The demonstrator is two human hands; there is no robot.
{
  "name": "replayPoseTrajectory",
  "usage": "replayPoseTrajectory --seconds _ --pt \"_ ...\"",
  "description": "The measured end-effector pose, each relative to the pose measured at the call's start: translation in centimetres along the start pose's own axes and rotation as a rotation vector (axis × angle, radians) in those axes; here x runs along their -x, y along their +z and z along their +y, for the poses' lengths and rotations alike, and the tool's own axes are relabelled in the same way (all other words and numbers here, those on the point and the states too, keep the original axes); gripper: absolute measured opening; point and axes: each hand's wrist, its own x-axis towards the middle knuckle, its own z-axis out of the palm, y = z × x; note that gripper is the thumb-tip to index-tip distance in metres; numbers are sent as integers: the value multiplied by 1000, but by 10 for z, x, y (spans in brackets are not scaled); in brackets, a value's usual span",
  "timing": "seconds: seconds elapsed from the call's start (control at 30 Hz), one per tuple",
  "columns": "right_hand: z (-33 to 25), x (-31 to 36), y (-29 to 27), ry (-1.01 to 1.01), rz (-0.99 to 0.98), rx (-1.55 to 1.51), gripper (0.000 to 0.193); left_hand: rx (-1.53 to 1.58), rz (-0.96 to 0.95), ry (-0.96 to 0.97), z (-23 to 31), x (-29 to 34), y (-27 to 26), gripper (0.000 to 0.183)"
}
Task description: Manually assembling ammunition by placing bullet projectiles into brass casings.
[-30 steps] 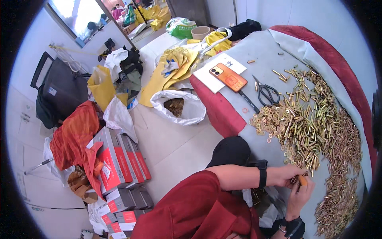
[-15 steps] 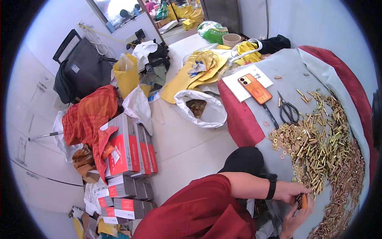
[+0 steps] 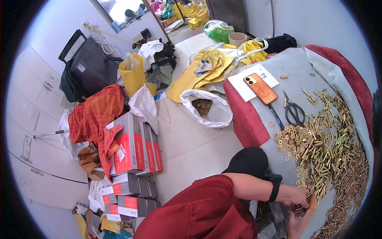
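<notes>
At the near edge of the table, my left hand (image 3: 297, 196) reaches in from the left, a black band on its wrist. Its fingers are closed, and what they grip is too small to make out. Just below, my right hand (image 3: 299, 224) curls toward it, an orange covering on one finger. Small reddish-brown metal pieces (image 3: 298, 209) show between the two hands; which hand bears them I cannot tell. Beyond lies a heap of short brass-coloured metal tubes (image 3: 330, 147), with flat ring washers (image 3: 292, 139) on its left side and thinner coppery pieces (image 3: 346, 203) on its right.
Black-handled scissors (image 3: 294, 113), a black pen-like stick (image 3: 275, 116) and an orange phone (image 3: 260, 88) on white paper (image 3: 237, 85) lie farther back. A white sack (image 3: 187, 104) with small pieces stands on the floor. Red-and-grey boxes (image 3: 133, 153) are stacked at left.
The view has shifted, so the room appears slightly farther right. My two hands stay close together at the heap's near edge; the right hand's covered finger now points more upward.
</notes>
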Motion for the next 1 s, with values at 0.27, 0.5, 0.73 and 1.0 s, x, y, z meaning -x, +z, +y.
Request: replayPoseTrajectory --seconds 0.27,0.5,0.73,1.0 --pt "-11 -10 -11 105 -184 -159 72 -22 2 -102 8 11 4 18" --pt "-8 -8 -5 -124 11 63 84 -191 113 -62 3 11 9 28" --pt "4 -6 -10 -196 -88 89 78 -153 133 6 -8 10 12 36" --pt "-27 -6 -23 -136 -106 92 52 -507 -340 -150 -39 -10 -22 31"
